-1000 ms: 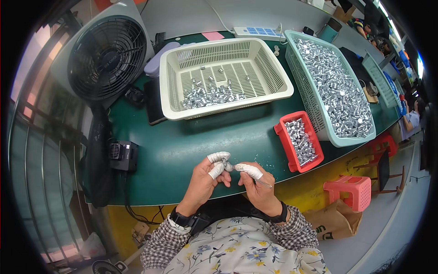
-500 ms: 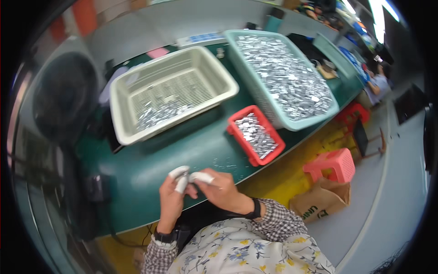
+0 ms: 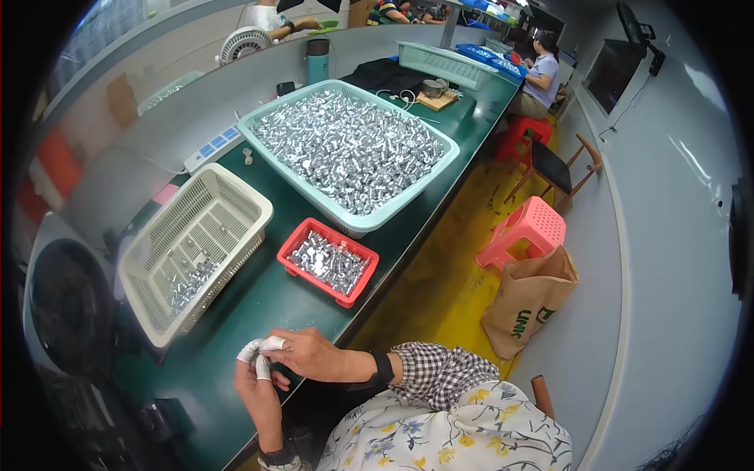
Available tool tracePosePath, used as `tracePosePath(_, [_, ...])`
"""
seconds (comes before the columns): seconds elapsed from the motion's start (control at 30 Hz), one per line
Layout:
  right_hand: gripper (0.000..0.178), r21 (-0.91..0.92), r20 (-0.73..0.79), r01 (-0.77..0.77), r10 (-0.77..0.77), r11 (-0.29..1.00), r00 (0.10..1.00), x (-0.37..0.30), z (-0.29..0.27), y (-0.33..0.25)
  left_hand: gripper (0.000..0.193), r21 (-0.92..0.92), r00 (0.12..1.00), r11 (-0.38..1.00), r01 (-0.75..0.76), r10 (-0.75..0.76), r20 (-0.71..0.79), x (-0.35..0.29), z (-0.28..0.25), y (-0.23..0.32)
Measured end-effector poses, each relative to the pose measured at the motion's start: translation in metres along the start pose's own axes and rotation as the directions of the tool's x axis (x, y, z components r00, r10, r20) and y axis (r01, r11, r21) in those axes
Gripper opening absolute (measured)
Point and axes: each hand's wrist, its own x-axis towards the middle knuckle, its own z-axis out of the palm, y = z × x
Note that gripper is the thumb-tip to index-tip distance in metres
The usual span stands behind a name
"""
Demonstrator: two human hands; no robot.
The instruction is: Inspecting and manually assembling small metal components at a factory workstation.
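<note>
Small metal part, too tiny to make out (likely hidden between taped fingertips [image 3: 253, 352]), sits pinched where the right hand [image 3: 308, 355] meets the left hand [image 3: 258, 386], with the red tray [image 3: 358, 289] up and right beyond them.

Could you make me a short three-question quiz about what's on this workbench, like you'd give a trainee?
1. True or false: the small red tray sits between the cream basket and the large teal basket.
2. Which container holds the most shiny metal parts? A) cream basket B) red tray C) teal basket
3. Fill in: the left hand and right hand meet over the green table, and their fingertips are wrapped in ____ coverings.

Key: 1 true; 2 C; 3 white.
</note>
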Motion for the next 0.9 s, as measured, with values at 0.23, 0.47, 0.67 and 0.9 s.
tracePosePath(0.23, [0.010,-0.063,-0.080,0.066,-0.071,0.996,0.994,-0.010,-0.001,-0.001,0.020,0.005,0.991,0.998,-0.058,0.058,-0.124,-0.009,0.014,0.001])
tracePosePath(0.47, [0.010,-0.201,-0.057,0.087,-0.100,0.976,0.993,-0.015,-0.012,-0.004,0.020,0.211,1.000,0.978,0.000,0.005,-0.025,-0.018,0.020,-0.001])
tracePosePath(0.67, [0.008,-0.103,-0.030,0.054,-0.057,0.993,0.998,-0.013,-0.020,-0.015,0.023,0.210,0.996,0.977,-0.034,0.049,-0.070,-0.018,0.019,0.000])
tracePosePath(0.9, [0.010,-0.072,0.016,0.032,-0.031,0.997,0.999,-0.016,-0.019,-0.014,0.022,0.291,0.989,0.954,-0.069,0.104,-0.107,-0.013,0.018,0.002])
